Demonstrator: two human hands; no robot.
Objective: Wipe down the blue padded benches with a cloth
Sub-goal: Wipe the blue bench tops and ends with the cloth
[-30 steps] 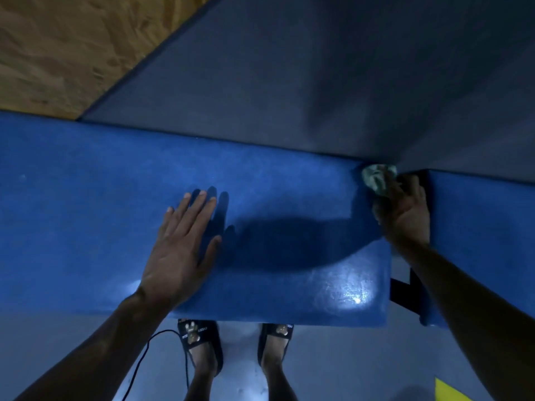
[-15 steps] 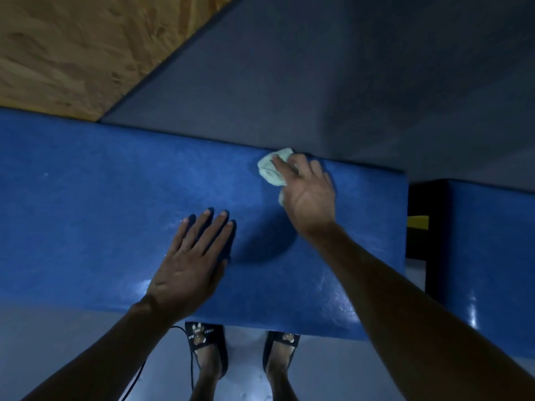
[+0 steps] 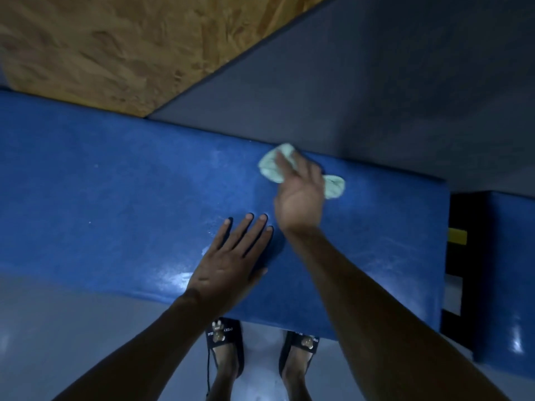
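cloth (image 3: 272,167): under right hand (image 3: 299,195), near bench (image 3: 115,204) back edge | right: fingers pressing cloth | left hand (image 3: 231,264): flat, spread on bench

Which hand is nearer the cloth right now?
Right. The right hand rests on the cloth; the left hand lies flat on the bench, nearer the front edge.

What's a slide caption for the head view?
Right hand wipes blue bench with pale cloth; left hand flat beside.
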